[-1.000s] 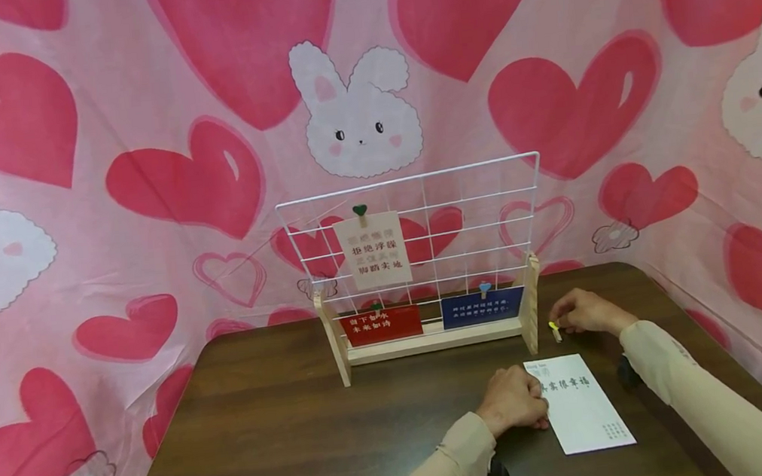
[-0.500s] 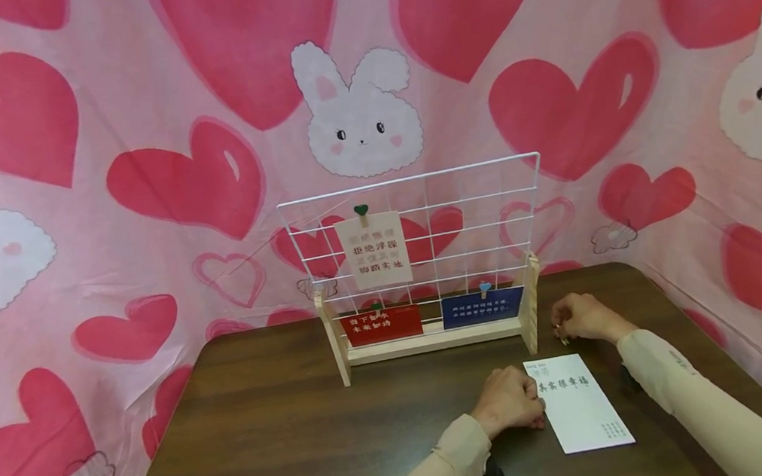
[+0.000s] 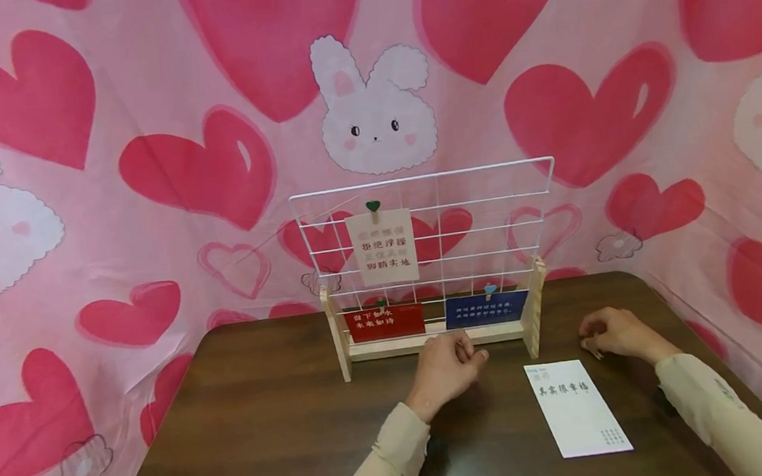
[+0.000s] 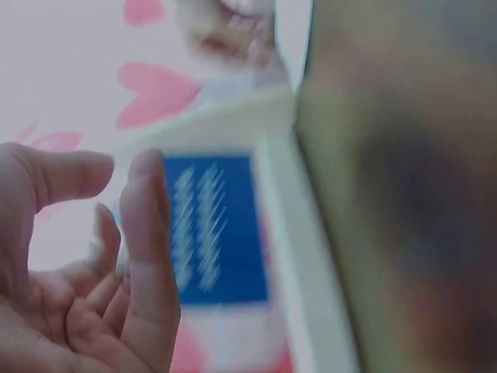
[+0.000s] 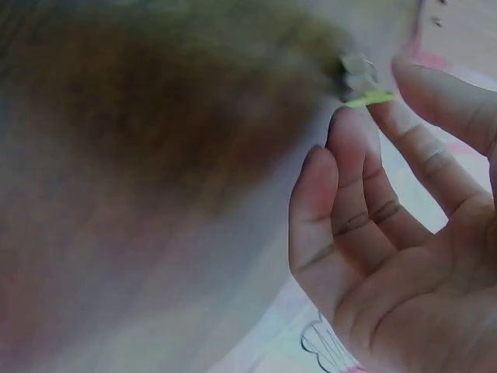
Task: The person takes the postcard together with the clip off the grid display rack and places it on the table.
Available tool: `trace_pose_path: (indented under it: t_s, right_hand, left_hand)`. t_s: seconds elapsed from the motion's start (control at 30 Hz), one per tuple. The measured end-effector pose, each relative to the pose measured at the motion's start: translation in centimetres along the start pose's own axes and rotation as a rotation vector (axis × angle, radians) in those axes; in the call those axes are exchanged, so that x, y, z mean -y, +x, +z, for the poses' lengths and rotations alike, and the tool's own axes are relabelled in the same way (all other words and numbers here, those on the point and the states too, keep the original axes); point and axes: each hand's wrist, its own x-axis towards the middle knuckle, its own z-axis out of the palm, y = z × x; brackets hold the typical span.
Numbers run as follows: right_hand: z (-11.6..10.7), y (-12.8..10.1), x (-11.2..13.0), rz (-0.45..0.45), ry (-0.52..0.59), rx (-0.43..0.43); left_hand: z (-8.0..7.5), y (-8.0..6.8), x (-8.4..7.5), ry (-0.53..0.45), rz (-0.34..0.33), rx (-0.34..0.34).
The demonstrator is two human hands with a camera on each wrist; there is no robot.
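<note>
Hovering before the wire grid stand (image 3: 427, 264): left hand (image 3: 445, 368), fingers loosely curled, holds nothing | right hand (image 3: 617, 332) right of the stand pinches a small clip with a yellow-green tip (image 5: 361, 85) | white card (image 3: 576, 406) lies flat on the table (image 3: 268, 429), in front of the stand.

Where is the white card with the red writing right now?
In the head view, the white card with red writing lies flat on the dark wooden table, at the right front, below the right hand and right of the left hand.
</note>
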Motion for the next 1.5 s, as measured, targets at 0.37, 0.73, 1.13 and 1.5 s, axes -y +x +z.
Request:
trace_pose_path:
  t_s: [0.37, 0.73, 1.13, 1.5]
  right_hand:
    - [-3.5, -1.8, 7.3, -0.19, -0.012, -0.551]
    - [-4.8, -1.2, 17.2, -0.331, 0.131, -0.6]
    - [-5.7, 0.5, 25.4, -0.49, 0.198, -0.595]
    - [-6.4, 2.5, 31.7, -0.571, 0.24, -0.565]
  left_hand:
    - [-10.5, -0.2, 0.1, 0.021, 0.083, -0.566]
    - [-13.2, 0.3, -0.2, -0.035, 0.158, -0.626]
    - [-14.3, 0.8, 0.2, -0.078, 0.175, -0.59]
    - [-15.4, 1.2, -0.2, -0.059, 0.179, -0.597]
